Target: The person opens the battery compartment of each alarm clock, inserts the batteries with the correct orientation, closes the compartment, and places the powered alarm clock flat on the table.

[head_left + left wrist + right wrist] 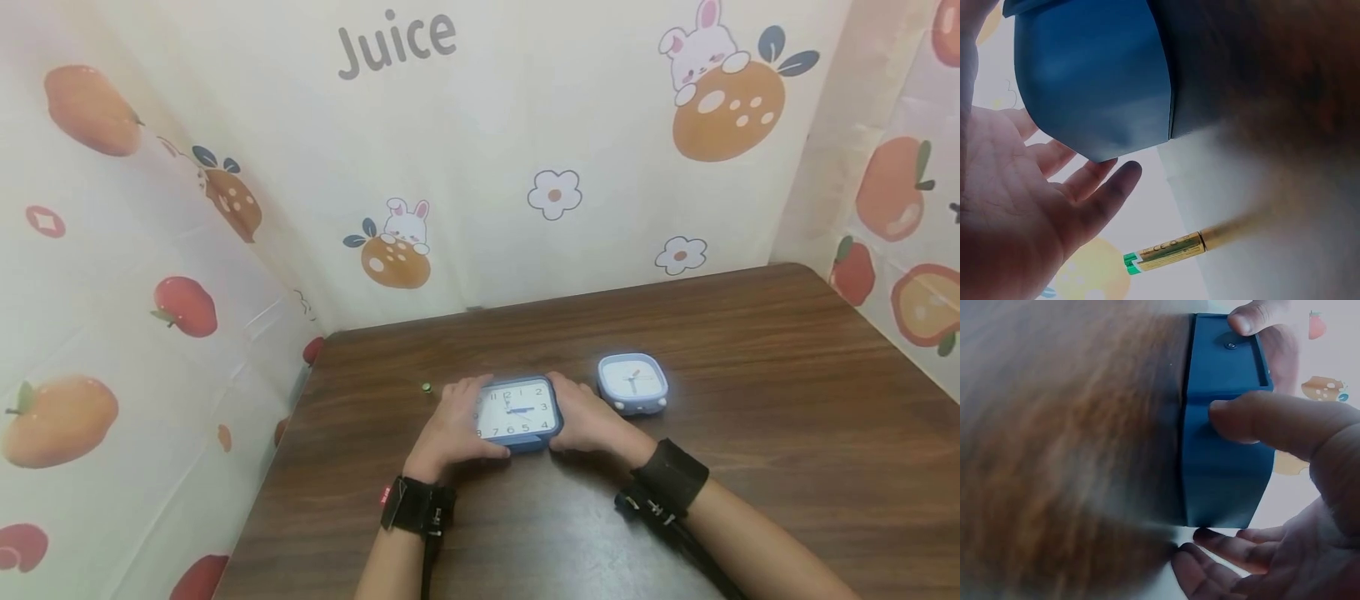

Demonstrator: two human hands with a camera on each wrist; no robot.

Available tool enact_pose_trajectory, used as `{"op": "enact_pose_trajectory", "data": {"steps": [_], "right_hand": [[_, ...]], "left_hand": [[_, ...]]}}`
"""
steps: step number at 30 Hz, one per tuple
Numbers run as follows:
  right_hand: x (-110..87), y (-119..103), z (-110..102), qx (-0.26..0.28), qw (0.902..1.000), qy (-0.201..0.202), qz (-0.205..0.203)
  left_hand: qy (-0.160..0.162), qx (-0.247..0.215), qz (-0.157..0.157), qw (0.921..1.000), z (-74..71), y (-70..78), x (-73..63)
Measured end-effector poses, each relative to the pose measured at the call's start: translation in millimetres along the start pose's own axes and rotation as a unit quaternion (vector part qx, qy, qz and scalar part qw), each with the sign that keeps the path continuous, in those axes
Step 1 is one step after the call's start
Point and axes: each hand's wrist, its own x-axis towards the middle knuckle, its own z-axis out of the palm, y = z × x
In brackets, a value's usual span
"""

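A blue rectangular alarm clock [517, 410] with a white face lies between the two hands, dial up, in the head view. My left hand [452, 425] holds its left end, thumb along the near edge and fingers round the far side. On the right end, my right hand [585, 412] grips it the same way. In the right wrist view the right thumb [1241, 419] presses the blue casing [1225, 469], with the left thumb [1244, 322] near a small screw. A gold and green battery [1166, 253] stands upright beyond the left fingers in the left wrist view.
A smaller light-blue alarm clock [632, 383] sits right of the right hand. The battery's green end [427, 387] shows left of the left hand. Fruit-printed curtains [480, 167] border the brown wooden table [735, 350] at the back and both sides.
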Motion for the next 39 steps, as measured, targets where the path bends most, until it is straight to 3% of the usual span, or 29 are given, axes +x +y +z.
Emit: {"op": "enact_pose_trajectory", "data": {"steps": [7, 14, 22, 29, 34, 39], "right_hand": [[-10.8, -2.2, -9.3, -0.016, 0.9998, 0.01, -0.003], [-29.7, 0.3, -36.5, -0.035, 0.9986, 0.018, -0.035], [-46.0, 3.8, -74.5, 0.011, 0.9925, 0.061, -0.105], [-57.1, 20.4, -104.7, 0.025, 0.984, 0.108, -0.139], [-62.1, 37.4, -123.7, 0.014, 0.9832, 0.117, -0.14], [-64.3, 55.9, -134.3, -0.002, 0.9891, 0.1, -0.108]], "left_hand": [[0.0, 0.009, 0.007, 0.9999, -1.1, 5.9, -0.5], [0.022, 0.024, 0.029, 0.9991, -6.3, 19.8, -2.8], [0.054, -0.012, 0.067, 0.9962, -10.7, 50.1, -8.7], [0.039, -0.045, 0.11, 0.9921, -5.3, 77.3, -10.5], [0.027, -0.032, 0.108, 0.9933, 0.9, 98.5, -5.8], [0.012, -0.042, 0.091, 0.9949, 9.3, 117.0, 0.8]]}}
